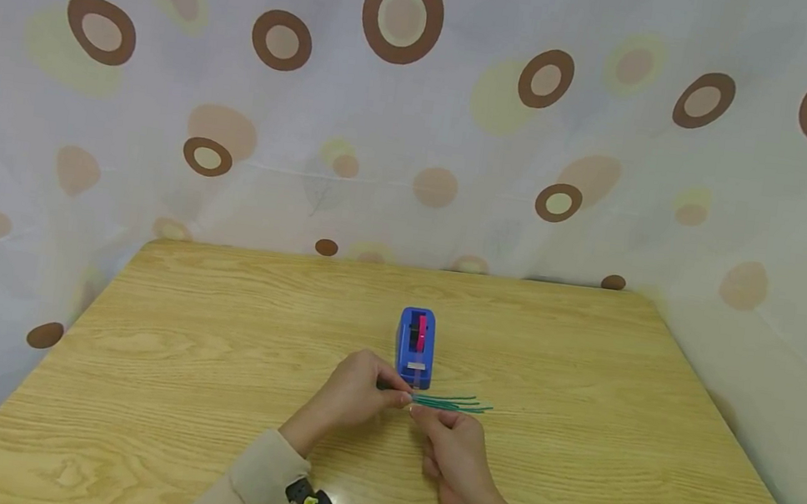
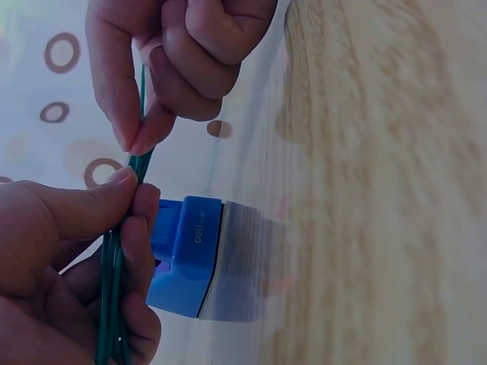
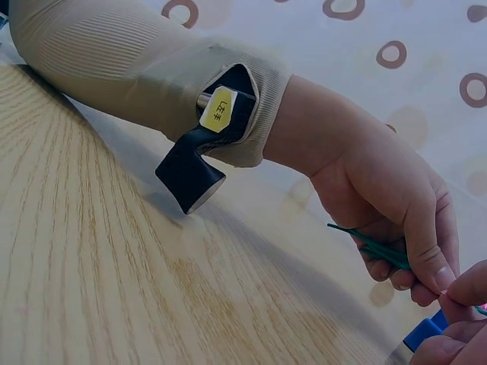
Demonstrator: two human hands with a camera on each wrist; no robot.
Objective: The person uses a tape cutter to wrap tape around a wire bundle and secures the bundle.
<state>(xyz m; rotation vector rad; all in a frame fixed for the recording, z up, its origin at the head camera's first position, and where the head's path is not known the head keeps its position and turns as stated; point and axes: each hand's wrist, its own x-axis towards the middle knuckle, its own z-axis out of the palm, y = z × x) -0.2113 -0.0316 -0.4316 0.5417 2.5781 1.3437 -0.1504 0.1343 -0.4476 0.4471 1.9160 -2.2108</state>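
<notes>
A blue tape dispenser (image 1: 402, 354) stands on the wooden desk (image 1: 228, 323), a pink roll (image 1: 421, 334) seated in it. Just on the person's side of the dispenser is a thin bundle of green strands (image 1: 456, 406), held by both hands. The left hand (image 1: 356, 389), at the dispenser's near left, pinches the bundle between thumb and fingers, the strands also running along its palm. The right hand (image 1: 457, 456), at the dispenser's near right, pinches the same bundle close beside the left fingertips, its other fingers curled in. Nearer the person than the dispenser, a black device (image 1: 308, 503) with a yellow label (image 3: 218, 109) sits at the left sleeve (image 1: 263, 470). Behind the dispenser hangs a pale, circle-patterned sheet (image 1: 387, 141).
</notes>
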